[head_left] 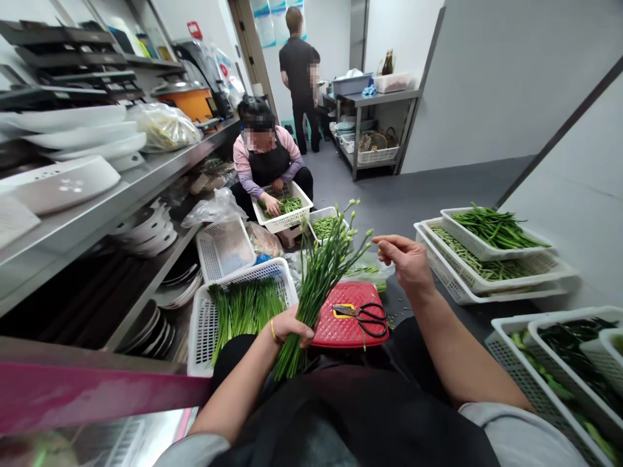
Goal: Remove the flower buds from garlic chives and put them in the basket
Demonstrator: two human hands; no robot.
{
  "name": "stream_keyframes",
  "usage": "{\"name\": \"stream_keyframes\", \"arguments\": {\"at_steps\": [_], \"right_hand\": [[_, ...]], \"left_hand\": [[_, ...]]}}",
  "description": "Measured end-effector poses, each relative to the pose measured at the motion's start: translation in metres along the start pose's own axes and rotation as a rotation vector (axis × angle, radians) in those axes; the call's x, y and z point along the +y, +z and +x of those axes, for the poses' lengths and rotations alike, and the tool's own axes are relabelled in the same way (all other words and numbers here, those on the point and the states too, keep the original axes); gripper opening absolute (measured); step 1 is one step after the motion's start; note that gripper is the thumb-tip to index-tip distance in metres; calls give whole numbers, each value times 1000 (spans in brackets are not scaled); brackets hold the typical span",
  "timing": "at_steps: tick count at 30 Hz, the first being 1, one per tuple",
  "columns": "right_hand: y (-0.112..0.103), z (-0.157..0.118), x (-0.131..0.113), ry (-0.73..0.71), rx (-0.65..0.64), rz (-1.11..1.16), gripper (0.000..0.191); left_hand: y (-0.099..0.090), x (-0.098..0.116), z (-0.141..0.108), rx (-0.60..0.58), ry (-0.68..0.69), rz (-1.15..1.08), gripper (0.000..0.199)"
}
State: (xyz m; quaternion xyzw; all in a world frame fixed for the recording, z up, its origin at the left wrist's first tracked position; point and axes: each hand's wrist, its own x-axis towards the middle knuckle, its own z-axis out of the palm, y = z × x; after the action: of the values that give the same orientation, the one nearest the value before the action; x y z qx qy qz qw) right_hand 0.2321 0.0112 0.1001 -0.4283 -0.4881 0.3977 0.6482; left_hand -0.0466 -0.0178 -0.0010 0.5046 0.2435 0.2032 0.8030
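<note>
My left hand is wrapped round the lower stems of a bunch of green flowering chives, whose budded tips fan out up and to the right. Beside the tips, my right hand is raised with thumb and index finger pinched; anything between them is too small to make out. Black-handled scissors lie on a red quilted stool top below the hands. Left of the bunch, a white basket holds cut green stems lying side by side.
A crouching person handles green pieces in a white basket. Another person stands behind. Stacked vegetable baskets are at right, metal shelving with dishes at left, a steel table further back.
</note>
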Motion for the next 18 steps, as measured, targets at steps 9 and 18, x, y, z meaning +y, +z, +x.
{"name": "stream_keyframes", "arguments": {"at_steps": [9,18], "right_hand": [[-6,16,-27,-211,208,96,19],[-137,71,-59,-109,465,388,31]], "left_hand": [[1,1,2,26,-46,119,30],[-9,-4,-11,-98,-44,73,30]]}}
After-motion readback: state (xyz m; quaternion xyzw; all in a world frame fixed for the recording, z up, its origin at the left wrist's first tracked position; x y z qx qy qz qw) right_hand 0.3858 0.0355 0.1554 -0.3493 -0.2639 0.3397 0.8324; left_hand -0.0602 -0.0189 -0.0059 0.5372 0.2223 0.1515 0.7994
